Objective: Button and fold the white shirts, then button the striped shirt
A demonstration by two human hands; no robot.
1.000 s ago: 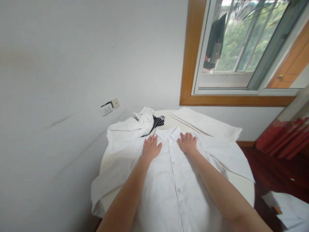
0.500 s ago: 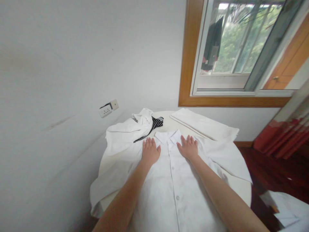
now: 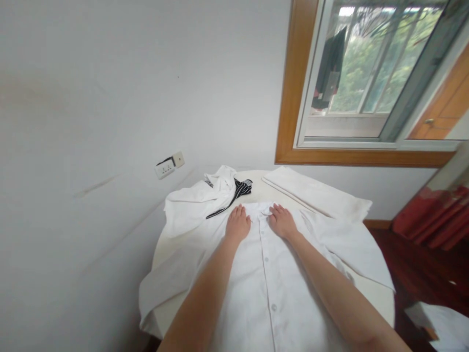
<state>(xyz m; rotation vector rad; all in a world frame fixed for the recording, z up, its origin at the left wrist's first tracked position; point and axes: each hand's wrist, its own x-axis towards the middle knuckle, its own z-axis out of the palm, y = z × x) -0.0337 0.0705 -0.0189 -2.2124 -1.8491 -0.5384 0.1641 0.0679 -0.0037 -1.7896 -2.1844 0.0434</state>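
A white button-up shirt [image 3: 264,283] lies spread face up on a round white table [image 3: 373,288], its collar pointing away from me. My left hand [image 3: 238,224] rests on the shirt just left of the collar, fingers drawn together and bent over the cloth. My right hand [image 3: 281,221] rests just right of the collar in the same way. Both hands press on the collar area, close to the button line. Whether the fingers pinch the collar is hidden.
A crumpled white garment [image 3: 198,203] with a black striped piece [image 3: 242,187] lies at the table's far left. A folded white cloth [image 3: 318,193] lies at the far right. A wall socket [image 3: 166,166] and a wood-framed window [image 3: 366,98] are behind.
Both hands have slid inward toward the collar and now sit closer together. Their fingers, spread flat before, are now drawn together. The camera view shifted slightly.
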